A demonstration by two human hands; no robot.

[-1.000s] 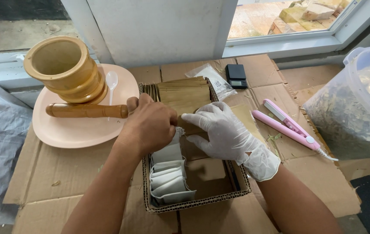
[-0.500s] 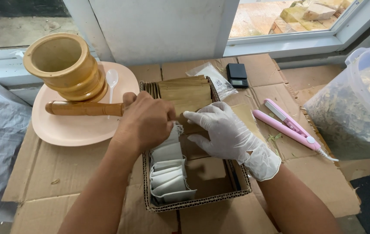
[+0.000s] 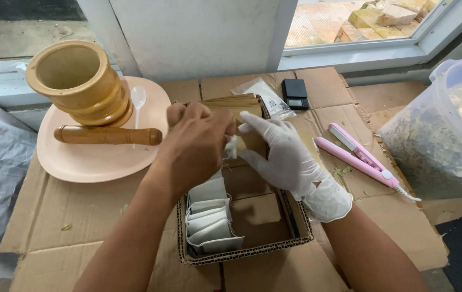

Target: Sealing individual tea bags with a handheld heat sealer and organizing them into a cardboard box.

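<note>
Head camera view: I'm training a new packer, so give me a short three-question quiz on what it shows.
1. True or false: the right hand wears a white glove and the left hand is bare.
2. What lies on the pink plate beside the wooden mortar? A) a pink sealer B) a wooden pestle and a white spoon C) a black pocket scale
3. Where do the white sachets sit in the cardboard tray: its left or right side?

Key: 1 true; 2 B; 3 left side, below the hands, which together pinch a small white sachet over the tray.
</note>
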